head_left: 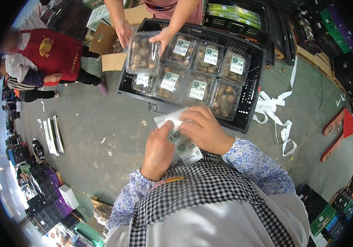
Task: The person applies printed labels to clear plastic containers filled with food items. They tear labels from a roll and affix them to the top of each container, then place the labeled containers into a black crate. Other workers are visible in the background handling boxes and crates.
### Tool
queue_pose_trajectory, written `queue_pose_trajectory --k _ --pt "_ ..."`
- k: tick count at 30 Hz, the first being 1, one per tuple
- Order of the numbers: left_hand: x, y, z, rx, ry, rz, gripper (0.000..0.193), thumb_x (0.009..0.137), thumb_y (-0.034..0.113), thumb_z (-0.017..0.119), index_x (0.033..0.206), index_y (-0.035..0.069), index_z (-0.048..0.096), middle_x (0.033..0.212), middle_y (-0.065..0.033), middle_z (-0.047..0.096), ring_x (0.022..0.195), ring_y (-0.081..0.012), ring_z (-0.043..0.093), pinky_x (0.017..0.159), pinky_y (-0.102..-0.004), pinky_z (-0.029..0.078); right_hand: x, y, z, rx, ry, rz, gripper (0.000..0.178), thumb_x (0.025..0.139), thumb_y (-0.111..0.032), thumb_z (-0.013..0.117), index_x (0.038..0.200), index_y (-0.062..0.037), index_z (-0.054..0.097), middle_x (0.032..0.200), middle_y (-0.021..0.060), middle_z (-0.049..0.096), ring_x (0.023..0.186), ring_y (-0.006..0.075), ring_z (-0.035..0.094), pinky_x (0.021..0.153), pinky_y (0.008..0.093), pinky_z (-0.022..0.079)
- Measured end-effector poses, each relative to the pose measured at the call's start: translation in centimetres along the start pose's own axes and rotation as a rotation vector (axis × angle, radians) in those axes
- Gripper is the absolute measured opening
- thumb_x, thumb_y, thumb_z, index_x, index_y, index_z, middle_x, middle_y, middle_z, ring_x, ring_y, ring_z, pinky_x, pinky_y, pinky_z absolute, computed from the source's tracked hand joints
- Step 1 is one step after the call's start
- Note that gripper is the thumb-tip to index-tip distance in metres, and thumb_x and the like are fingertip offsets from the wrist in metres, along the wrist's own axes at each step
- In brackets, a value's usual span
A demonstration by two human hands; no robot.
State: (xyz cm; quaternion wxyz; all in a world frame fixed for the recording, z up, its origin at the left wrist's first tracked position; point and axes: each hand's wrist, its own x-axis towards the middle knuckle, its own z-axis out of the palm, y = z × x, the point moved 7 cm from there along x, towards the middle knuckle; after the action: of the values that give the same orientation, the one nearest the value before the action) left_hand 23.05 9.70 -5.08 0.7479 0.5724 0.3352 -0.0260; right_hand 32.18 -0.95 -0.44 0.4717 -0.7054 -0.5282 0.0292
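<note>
A strip of white and green printed labels (189, 152) hangs between my two hands in front of my checked apron. My left hand (159, 148) pinches its left side near the white backing paper. My right hand (206, 128) is closed on the upper part, fingers bent over the paper. Just beyond is a black crate (248, 111) of clear plastic boxes with brown, round produce. Several bear labels, such as one box (198, 89); the near right box (226, 100) shows none. Across the crate, a person's hands hold an unlabelled box (142, 53) above its far left corner.
Loose white strapping (276, 108) lies on the floor right of the crate. Further right is a red pallet jack (343, 127). Another crate (230, 22) holds green vegetables at the back. Cardboard boxes (112, 61) and a person in a red apron (53, 53) are at the far left.
</note>
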Motion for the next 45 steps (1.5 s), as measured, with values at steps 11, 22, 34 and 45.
queue_pose_trajectory --k 11,22,34,45 --pt "-1.2 -0.5 0.6 -0.513 0.060 -0.131 0.030 0.098 0.019 0.044 0.121 0.000 0.049 0.114 -0.0078 0.057 0.103 -0.0168 0.055 0.088 -0.0324 0.044 -0.5 -0.5 0.1 -0.021 0.046 0.077 0.019 0.070 -0.012 0.071 0.086 -0.0067 0.061 0.108 0.0040 0.055 0.106 0.0261 0.049 0.091 0.0422 0.038" --pt "-0.5 -1.1 0.8 -0.491 0.085 -0.111 0.034 0.100 0.026 0.042 0.122 0.000 0.049 0.113 -0.0098 0.059 0.101 -0.0190 0.058 0.085 -0.0345 0.048 -1.5 -3.0 -0.7 -0.049 0.023 -0.072 0.014 0.077 -0.015 0.065 0.087 -0.0065 0.061 0.105 0.0042 0.056 0.107 0.0260 0.050 0.094 0.0445 0.039" --pt "0.8 -2.2 -10.5 -0.569 0.305 0.115 0.042 0.100 0.025 0.040 0.131 -0.003 0.042 0.129 -0.0127 0.053 0.116 -0.0259 0.053 0.100 -0.0419 0.041 -14.9 18.0 -7.0 0.595 0.568 0.970 0.019 0.086 0.003 0.058 0.104 -0.0010 0.051 0.096 0.0042 0.058 0.087 0.0109 0.058 0.079 0.0241 0.047" --pt "0.6 -3.3 -10.9 -0.508 0.372 0.058 0.041 0.100 0.024 0.041 0.131 -0.002 0.042 0.129 -0.0111 0.052 0.118 -0.0237 0.051 0.101 -0.0400 0.038 -16.7 27.8 -2.4 0.191 0.219 0.968 0.024 0.081 -0.004 0.061 0.104 -0.0042 0.053 0.100 0.0098 0.062 0.094 0.0243 0.060 0.084 0.0332 0.045"
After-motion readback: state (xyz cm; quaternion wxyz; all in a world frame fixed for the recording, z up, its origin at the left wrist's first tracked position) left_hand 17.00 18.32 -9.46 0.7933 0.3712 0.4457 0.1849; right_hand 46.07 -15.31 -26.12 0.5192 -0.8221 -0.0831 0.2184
